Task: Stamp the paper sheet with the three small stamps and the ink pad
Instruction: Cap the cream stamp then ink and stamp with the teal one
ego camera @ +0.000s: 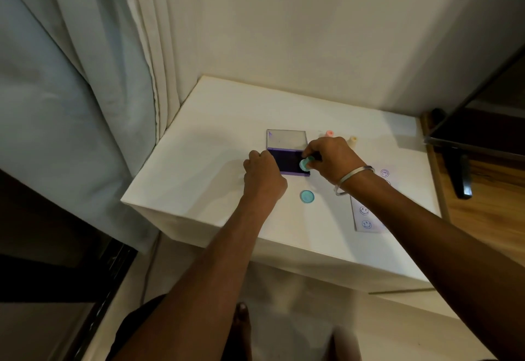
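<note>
White bench (199, 161), head view. Curtain (71, 90) hangs off its 9 o'clock side.

Left hand (262, 174): curled into a loose fist, knuckles against the 9 o'clock edge of the ink pad (287, 161). Whether the fingers grip the pad's edge or only rest against it cannot be told.

Ink pad: open, near bench centre. Dark purple inked surface faces up; clear lid (286, 139) is folded back toward 12 o'clock.

Teal cap (307, 196): round, lies flat on the bench at 6 o'clock of the pad, apart from it.

Right hand (331, 161): fingers pinch a teal stamp (305, 164), which sits over the pad's 3 o'clock portion; contact with the ink not resolvable. Metal bangle (352, 178) on the wrist.

Pink stamp (329, 133) and cream stamp (353, 141): upright, at 12 to 1 o'clock of the right hand, partly hidden behind it.

Paper sheet (366, 218): at 4 o'clock of the pad, partly under the right forearm. Blue smiley prints visible on it.
</note>
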